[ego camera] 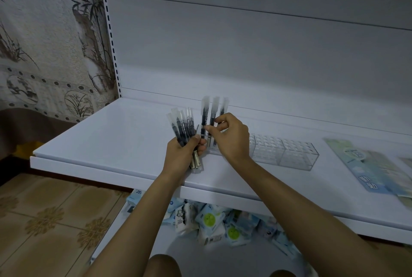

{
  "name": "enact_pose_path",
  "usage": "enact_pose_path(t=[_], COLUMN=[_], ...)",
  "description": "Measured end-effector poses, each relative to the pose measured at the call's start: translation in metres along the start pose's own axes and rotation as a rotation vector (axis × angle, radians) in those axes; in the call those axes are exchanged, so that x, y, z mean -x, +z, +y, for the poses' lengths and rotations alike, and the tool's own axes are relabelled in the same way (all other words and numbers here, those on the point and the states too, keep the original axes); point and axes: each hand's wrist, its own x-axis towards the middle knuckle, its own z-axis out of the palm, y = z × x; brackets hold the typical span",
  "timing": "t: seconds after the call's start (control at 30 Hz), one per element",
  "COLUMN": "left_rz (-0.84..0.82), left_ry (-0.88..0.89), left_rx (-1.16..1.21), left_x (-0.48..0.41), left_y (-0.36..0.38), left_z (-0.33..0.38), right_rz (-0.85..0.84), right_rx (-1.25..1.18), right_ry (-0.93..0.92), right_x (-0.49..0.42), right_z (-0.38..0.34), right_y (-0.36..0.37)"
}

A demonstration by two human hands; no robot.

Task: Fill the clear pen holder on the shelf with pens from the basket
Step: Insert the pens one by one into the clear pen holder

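A long clear pen holder (pixel 287 150) with a grid of small holes lies across the white shelf (pixel 107 134). Three dark pens with clear caps (pixel 215 109) stand upright at its left end. My right hand (pixel 229 136) is at these pens, its thumb and forefinger pinching one of them low on the barrel. My left hand (pixel 185 154) grips a fanned bunch of several more pens (pixel 181 125), just left of the holder. The basket is not in view.
Light blue printed packets (pixel 374 165) lie on the shelf at the right. Below the shelf sits a heap of small packaged goods (pixel 211 221). A slotted upright (pixel 109 31) and patterned wall stand to the left; tiled floor lies lower left.
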Motion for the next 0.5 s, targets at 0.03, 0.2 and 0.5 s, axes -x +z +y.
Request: enact_pose_path(t=[0.03, 0.2, 0.5], left_rz=[0.001, 0.008, 0.007], left_ry=[0.001, 0.013, 0.008], left_rx=[0.0, -0.017, 0.009], left_x=[-0.0001, 0.0009, 0.0017], left_y=[0.0001, 0.0007, 0.0011], left_z=[0.0, 0.0004, 0.0017], right_rz=[0.001, 0.002, -0.018], right_rx=[-0.004, -0.001, 0.033], right_ry=[-0.005, -0.016, 0.032], right_x=[0.001, 0.0029, 0.0013], right_z=[0.0006, 0.0022, -0.0016], right_y=[0.0003, 0.0002, 0.0])
